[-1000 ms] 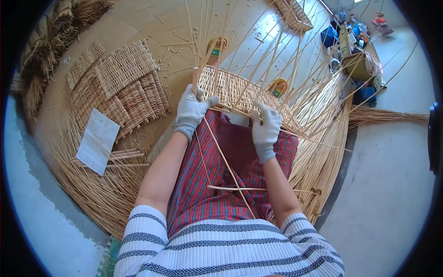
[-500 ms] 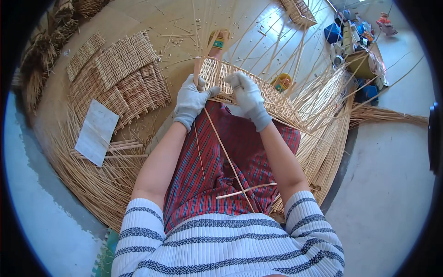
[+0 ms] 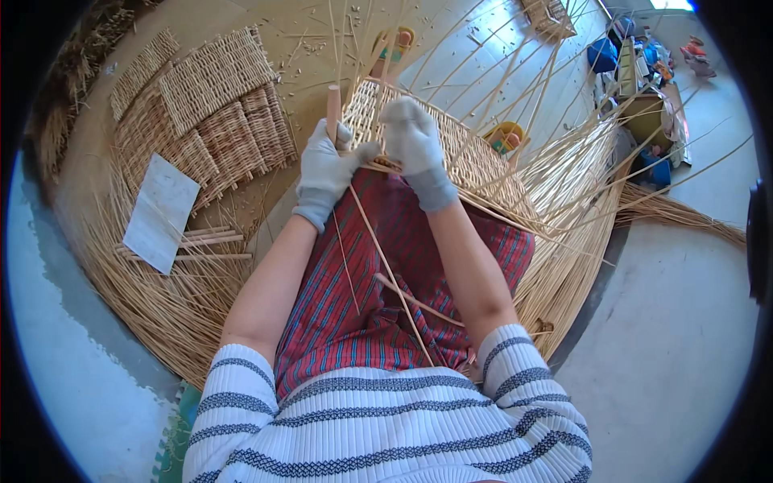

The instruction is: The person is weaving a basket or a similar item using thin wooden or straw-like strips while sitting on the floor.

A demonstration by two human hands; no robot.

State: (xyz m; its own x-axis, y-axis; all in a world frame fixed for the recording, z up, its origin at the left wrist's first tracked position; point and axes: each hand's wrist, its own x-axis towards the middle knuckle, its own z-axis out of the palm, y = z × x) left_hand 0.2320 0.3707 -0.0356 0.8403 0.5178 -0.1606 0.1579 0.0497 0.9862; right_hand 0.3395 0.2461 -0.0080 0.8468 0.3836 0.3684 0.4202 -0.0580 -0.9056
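Observation:
A partly woven wicker basket [image 3: 483, 167] rests across my knees, with long loose strands fanning out from it. My left hand [image 3: 326, 167], in a pale glove with a grey cuff, is closed around the basket's left corner, where a thick wooden stick [image 3: 332, 109] stands up. My right hand [image 3: 413, 141], gloved too, is curled just right of it, over the woven wall. Its fingertips are partly blurred, and whatever they pinch is hidden. From the left hand a long thin strand [image 3: 385, 266] trails down over my red striped cloth [image 3: 322, 322]. A short stick [image 3: 419, 299] lies on the cloth.
Flat woven panels [image 3: 217, 88] are stacked at the left, with a white sheet [image 3: 163, 211] and several sticks below. Bundles of wicker strands [image 3: 576, 249] spread on both sides. Another basket [image 3: 550, 18] and a cluttered box [image 3: 644, 117] stand far right. Sandalled feet [image 3: 505, 138] show beyond the basket.
My right hand has shifted left, closer to the left hand. The short stick on my lap has swung to slant the other way. The whole view has tilted slightly.

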